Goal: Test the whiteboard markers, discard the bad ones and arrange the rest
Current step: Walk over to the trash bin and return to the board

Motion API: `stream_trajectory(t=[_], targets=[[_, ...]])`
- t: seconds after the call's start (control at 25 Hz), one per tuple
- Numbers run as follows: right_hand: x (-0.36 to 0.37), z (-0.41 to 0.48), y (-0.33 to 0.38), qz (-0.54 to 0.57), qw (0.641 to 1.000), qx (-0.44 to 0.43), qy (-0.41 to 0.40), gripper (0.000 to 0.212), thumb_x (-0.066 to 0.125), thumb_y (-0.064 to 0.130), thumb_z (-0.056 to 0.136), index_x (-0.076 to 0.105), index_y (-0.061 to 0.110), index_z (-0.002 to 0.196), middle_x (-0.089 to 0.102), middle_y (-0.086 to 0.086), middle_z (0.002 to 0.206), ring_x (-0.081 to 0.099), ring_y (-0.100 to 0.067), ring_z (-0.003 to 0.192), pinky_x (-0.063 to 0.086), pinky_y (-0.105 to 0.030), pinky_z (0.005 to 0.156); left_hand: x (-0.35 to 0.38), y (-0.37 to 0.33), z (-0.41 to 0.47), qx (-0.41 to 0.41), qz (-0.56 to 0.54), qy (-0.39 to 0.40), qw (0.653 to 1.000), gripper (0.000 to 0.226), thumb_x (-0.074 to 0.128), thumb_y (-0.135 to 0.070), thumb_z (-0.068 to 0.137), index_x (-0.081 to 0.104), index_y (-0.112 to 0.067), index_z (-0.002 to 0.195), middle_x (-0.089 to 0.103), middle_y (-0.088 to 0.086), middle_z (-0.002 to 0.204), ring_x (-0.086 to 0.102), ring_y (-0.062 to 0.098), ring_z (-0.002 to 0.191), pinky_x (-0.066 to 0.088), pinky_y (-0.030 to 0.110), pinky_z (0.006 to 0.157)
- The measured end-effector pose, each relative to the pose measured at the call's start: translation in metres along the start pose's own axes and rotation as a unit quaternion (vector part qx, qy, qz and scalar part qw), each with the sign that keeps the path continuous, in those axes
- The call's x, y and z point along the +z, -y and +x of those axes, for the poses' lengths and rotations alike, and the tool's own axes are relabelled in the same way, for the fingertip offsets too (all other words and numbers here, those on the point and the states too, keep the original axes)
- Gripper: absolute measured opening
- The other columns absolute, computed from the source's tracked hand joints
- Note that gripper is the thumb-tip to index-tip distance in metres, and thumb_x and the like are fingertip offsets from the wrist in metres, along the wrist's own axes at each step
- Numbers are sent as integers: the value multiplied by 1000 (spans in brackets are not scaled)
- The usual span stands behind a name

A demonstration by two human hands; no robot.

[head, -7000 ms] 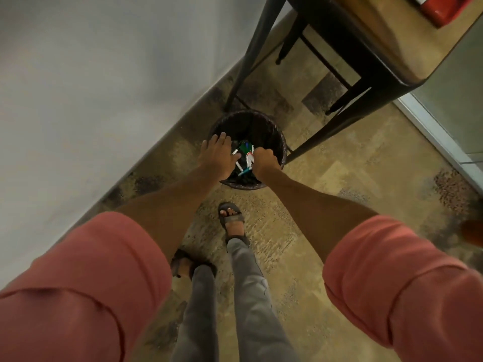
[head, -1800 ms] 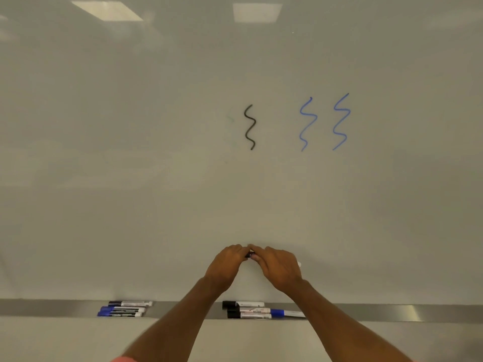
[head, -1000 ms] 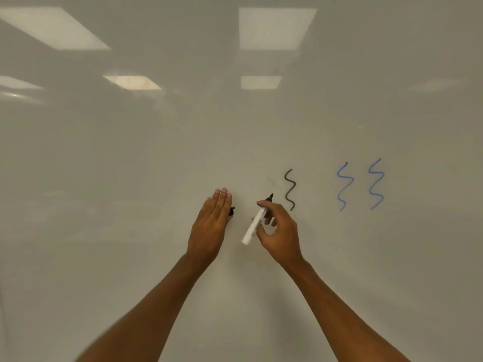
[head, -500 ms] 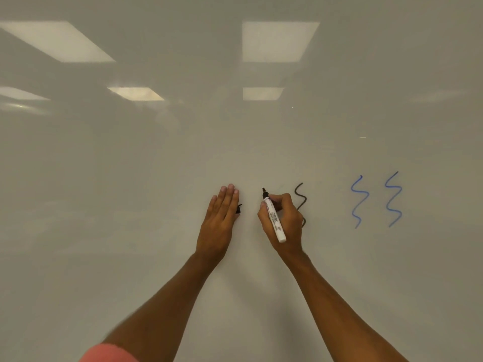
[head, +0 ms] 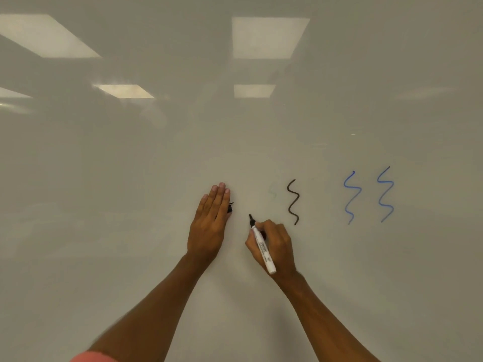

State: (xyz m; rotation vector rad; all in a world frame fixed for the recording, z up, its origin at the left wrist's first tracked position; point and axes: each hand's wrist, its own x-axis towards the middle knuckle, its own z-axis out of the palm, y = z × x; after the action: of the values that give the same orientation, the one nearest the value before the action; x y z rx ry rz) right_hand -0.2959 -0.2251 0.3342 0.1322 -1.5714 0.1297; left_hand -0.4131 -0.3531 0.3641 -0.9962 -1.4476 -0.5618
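Observation:
I face a whiteboard (head: 130, 231). My right hand (head: 274, 244) grips an uncapped white marker with a black tip (head: 262, 248), its tip against the board left of a black squiggle (head: 293, 202). No fresh line shows at the tip. My left hand (head: 210, 226) lies flat on the board with straight fingers, and a black cap (head: 230, 207) peeks out from under its thumb side; how the cap is held is hidden. Two blue squiggles (head: 368, 195) stand further right. A very faint greenish mark (head: 273, 190) sits just left of the black squiggle.
Ceiling lights (head: 269, 37) reflect in the upper board. The marker tray is out of view below.
My right hand has moved down the board with the marker tip on it, from beside the black squiggle's top to below its middle. My left hand has stayed flat.

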Motion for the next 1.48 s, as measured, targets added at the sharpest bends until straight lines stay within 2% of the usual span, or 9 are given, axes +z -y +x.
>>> stream_trajectory(t=[0.2,0.32,0.52,0.68,0.8,0.88,1.0,1.16,1.48], targets=[[-17,-24,-5,-33,999,34,-2,12,63,12,78,56,8,69,48,0,56,36,-8,55,37,-25,51,0,-3,0,-4,-3,1,1000,45,44,-16,100,36,1,140,35,15,148,30,27,140,30,41,113],[-17,-37,6,-66,997,-11,46,20,73,6,72,54,13,72,49,2,56,39,-7,52,35,-23,52,-6,-4,0,-7,-12,16,1000,48,48,-13,97,35,0,141,33,15,149,27,26,141,28,41,114],[-47,-53,-2,-48,994,38,90,24,57,18,88,54,20,112,63,2,79,48,-9,62,41,-19,58,-22,-12,1,-16,12,46,999,42,37,-20,101,40,0,138,40,15,145,35,26,137,34,42,111],[-77,-81,-13,-95,973,48,203,55,53,-3,81,47,26,128,66,0,99,56,-15,65,47,-21,61,-28,-36,-29,49,9,52,997,36,44,-19,99,53,-2,129,49,13,139,45,25,131,35,45,108],[-101,-100,-13,-33,964,112,240,44,35,14,92,49,21,132,59,0,119,61,-17,82,52,-25,74,-33,-76,-73,75,-55,95,991,31,52,-19,95,58,-8,123,61,8,126,58,23,114,41,38,99],[-114,-112,-11,22,959,152,239,33,41,23,95,57,16,123,58,2,111,59,-10,89,50,-20,78,-34,-104,-103,46,-110,136,984,34,64,-20,89,58,-11,121,68,2,104,63,20,89,43,31,79],[-133,-134,-11,4,944,161,289,13,53,18,94,55,20,107,58,0,92,57,-11,69,48,-22,60,-37,-142,-136,-57,-194,239,950,48,79,-14,73,62,-8,118,68,3,88,64,18,75,48,26,62],[-169,-177,-23,-32,873,221,433,24,52,26,96,46,18,118,65,-1,90,59,-15,65,46,-25,55,-42,-181,-166,-255,-319,355,841,33,57,-12,92,56,-4,124,65,10,115,62,20,106,42,16,89],[-209,-211,-39,-22,878,204,432,22,57,23,93,63,16,112,67,0,96,60,-12,80,44,-17,67,-36,-227,-182,-265,-343,426,794,31,54,-13,94,57,-3,123,65,12,115,62,22,105,43,21,91]])
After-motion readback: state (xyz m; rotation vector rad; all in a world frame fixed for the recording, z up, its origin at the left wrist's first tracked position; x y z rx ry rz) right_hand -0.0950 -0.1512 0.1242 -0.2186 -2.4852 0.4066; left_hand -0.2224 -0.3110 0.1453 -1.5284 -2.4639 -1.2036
